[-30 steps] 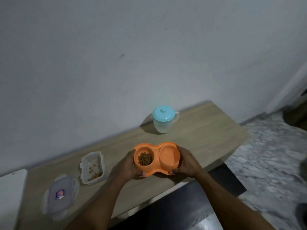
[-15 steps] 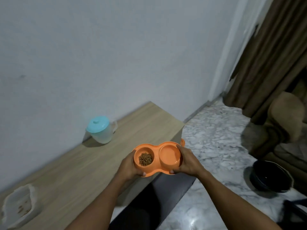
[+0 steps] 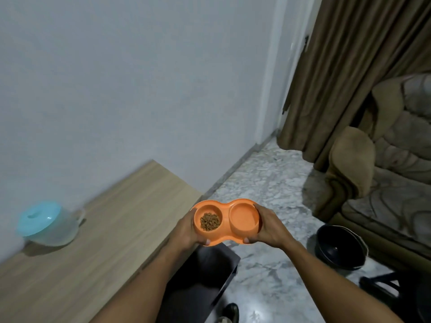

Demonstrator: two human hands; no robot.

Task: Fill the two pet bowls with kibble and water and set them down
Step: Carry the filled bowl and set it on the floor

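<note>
An orange double pet bowl (image 3: 225,235) hangs in the air beyond the right end of the wooden table (image 3: 121,224), above the marble floor. Brown kibble (image 3: 210,222) fills its left cup; the right cup (image 3: 244,217) looks orange inside and I cannot tell whether it holds water. My left hand (image 3: 186,231) grips the bowl's left end with the thumb on the front rim. My right hand (image 3: 271,226) grips the right end the same way. A clear jug with a turquoise lid (image 3: 46,223) stands on the table near the wall.
A black bowl (image 3: 339,247) lies on the marble floor (image 3: 268,190) at the right, next to a brown sofa (image 3: 384,173). Brown curtains (image 3: 345,73) hang behind it. A dark panel (image 3: 200,276) closes the table's end. A shoe (image 3: 229,312) shows at the bottom.
The view has swung right, away from the table. Both hands have carried the bowl off the tabletop and past its right end; the kibble container and lid have left the view.
</note>
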